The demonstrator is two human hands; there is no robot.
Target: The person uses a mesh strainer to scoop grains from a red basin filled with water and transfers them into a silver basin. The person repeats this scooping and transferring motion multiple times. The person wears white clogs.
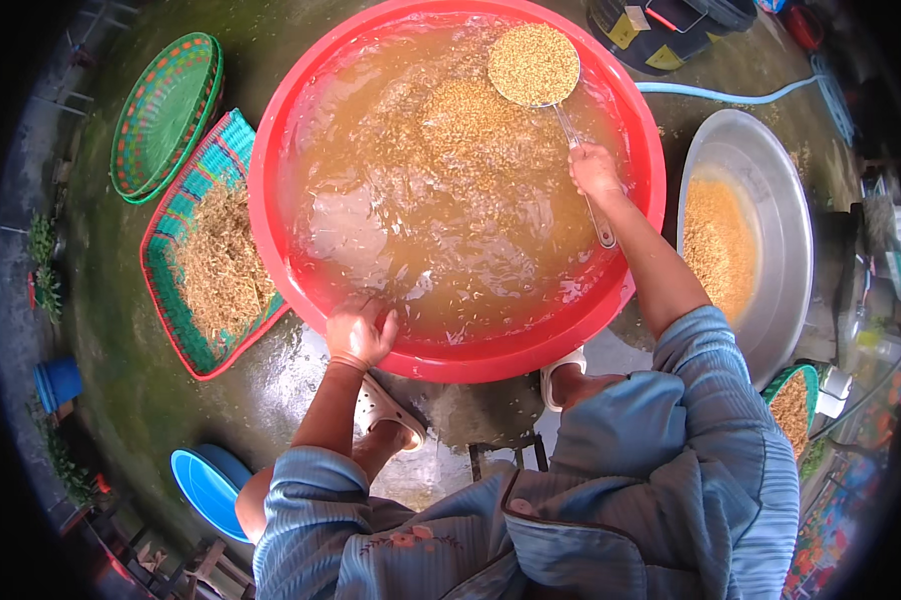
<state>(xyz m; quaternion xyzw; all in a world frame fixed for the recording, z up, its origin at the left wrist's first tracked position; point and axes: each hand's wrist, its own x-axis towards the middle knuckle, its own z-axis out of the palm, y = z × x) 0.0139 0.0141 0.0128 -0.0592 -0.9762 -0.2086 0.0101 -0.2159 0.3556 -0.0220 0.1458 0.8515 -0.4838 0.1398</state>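
Observation:
A large red plastic tub (450, 369) in front of me holds murky brownish water with grain floating and lying in it. My right hand (594, 169) grips the handle of a round strainer ladle (563, 124), whose bowl is heaped with wet golden grain (534, 64) at the tub's far right. A mound of grain (465, 116) shows in the water just left of the ladle. My left hand (360, 330) rests on the tub's near left rim, fingers over the inner side; it holds no tool.
Left stand a green woven tray (177, 356) of straw and chaff (222, 262), and green baskets (165, 120). To the right is a metal basin (784, 225) with grain (717, 240). A black bucket (630, 45) and blue hose (720, 94) lie beyond; a blue basin (203, 487) is near left.

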